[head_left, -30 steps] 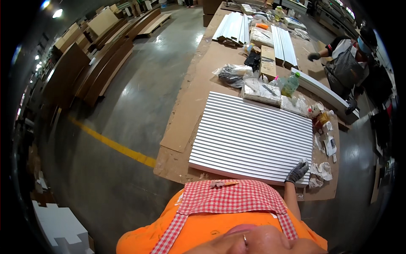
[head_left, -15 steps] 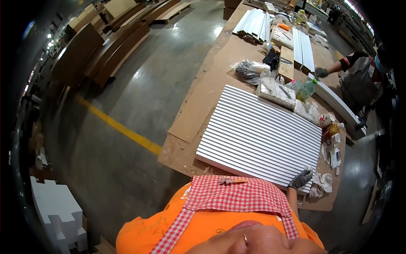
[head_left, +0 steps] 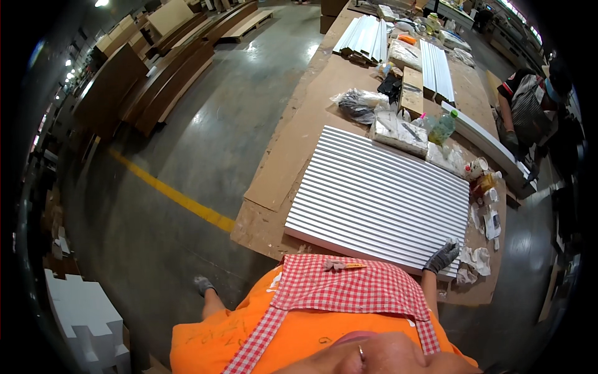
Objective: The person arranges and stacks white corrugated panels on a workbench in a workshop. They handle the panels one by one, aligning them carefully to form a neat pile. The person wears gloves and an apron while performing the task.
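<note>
The slatted white panel point(head_left: 380, 196) lay flat on the near part of the tabletop point(head_left: 256, 232), its near edge running close to the tabletop's near edge, just beyond the checked apron point(head_left: 355, 290). To its left, a broad stretch of flat brown sheet point(head_left: 274, 168) gave room up to the tabletop's long left edge; beyond that spread the grey floor point(head_left: 230, 137), crossed by one yellow line point(head_left: 171, 194). The right side was tighter: crumpled white paper point(head_left: 480, 260) and small containers point(head_left: 484, 184) stood between panel and edge, and one white-stained block point(head_left: 400, 133) sat close against the far edge. The right hand point(head_left: 443, 256), in a grey glove, rested on the panel's near right corner, fingers together; something pale showed at the fingertips, but whether it was pinched I could not tell. The left hand point(head_left: 204, 285), also gloved, hung over the floor, well apart from the panel, its grip too small to tell. Farther up were one green-capped bottle point(head_left: 443, 129), one bagged dark bundle point(head_left: 360, 105) and two groups of white strips point(head_left: 364, 38). One co-worker point(head_left: 529, 106) stood beyond the right edge.
</note>
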The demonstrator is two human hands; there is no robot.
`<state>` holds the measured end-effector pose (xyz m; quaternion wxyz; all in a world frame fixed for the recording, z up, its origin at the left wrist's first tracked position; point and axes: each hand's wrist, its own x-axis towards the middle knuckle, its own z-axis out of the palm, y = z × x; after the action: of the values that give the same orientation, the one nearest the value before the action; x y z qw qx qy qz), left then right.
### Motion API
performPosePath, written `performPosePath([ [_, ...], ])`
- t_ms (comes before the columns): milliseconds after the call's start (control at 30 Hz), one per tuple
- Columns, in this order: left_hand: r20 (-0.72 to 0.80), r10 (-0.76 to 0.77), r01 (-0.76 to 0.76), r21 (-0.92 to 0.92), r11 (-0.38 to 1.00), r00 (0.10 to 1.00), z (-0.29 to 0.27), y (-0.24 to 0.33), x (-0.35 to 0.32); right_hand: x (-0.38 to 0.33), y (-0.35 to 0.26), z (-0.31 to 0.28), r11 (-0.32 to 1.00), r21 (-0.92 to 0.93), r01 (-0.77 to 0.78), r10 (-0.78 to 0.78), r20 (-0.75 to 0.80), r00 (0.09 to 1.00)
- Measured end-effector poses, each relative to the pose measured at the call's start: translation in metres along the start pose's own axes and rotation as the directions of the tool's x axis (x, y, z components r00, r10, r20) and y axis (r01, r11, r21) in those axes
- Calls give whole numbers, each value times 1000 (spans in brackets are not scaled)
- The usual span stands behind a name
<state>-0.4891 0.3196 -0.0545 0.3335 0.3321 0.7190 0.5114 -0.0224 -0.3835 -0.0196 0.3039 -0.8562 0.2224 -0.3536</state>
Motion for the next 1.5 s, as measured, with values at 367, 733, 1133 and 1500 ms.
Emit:
performPosePath([
  [367, 646, 691, -561, -456, 691, 325, 217, 107, -100, -7, -18, -1, 1000, -10, -7, 7, 4, 1000],
  [733, 758, 516, -893, 190, 409, 398, 354, 104, -202, -3, -28, -2, 995, 98, -23, 23, 10, 1000],
  [1133, 855, 73, -812, 456, 364, 513, 341, 134, -259, -21, -258, 129, 711, 671, -210, -355, 600, 717],
  [1500, 833, 124, -811, 474, 343, 539, 338, 144, -268, -93, -414, 301, 646, 632, 427, -763, 529, 372],
])
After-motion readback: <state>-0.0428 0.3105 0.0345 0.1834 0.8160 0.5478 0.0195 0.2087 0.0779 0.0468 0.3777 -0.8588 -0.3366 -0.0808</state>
